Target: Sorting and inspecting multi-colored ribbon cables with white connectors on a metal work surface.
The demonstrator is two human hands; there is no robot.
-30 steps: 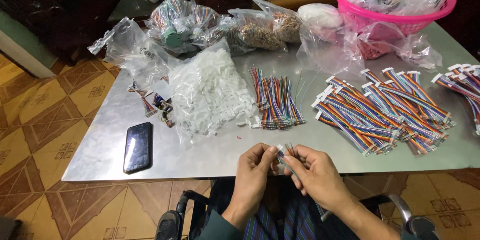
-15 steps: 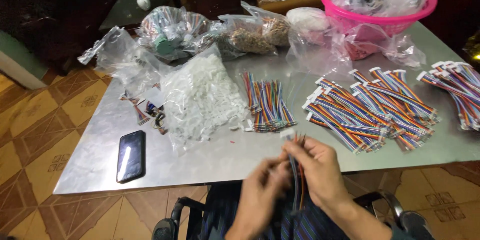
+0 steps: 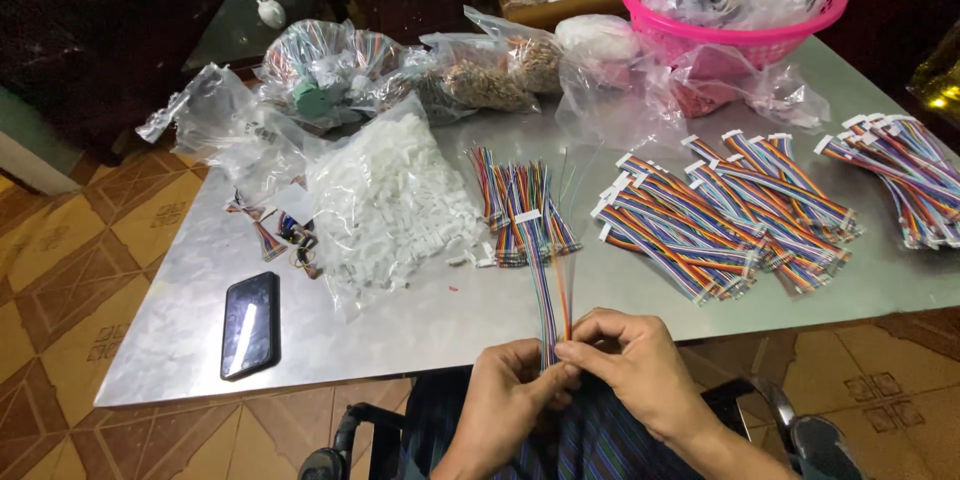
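Holding: both hands, left hand (image 3: 510, 395) and right hand (image 3: 630, 370), pinch one rainbow wire strip (image 3: 548, 290)
Changed: strip now lifted up off table (image 3: 430, 325) front edge

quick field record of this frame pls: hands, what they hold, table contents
left hand: pinching the lower end of the rainbow ribbon cable, at the table's near edge
right hand: fingertips on the same cable, touching the left hand
cable: runs up from the grip, white connector at its far end
loose cable pile: just beyond the hands
finished cable bundles: to the right, in rows
bag of white connectors: left of the pile
phone: dark, flat, on the left
pink basket: far right corner
table: bare metal
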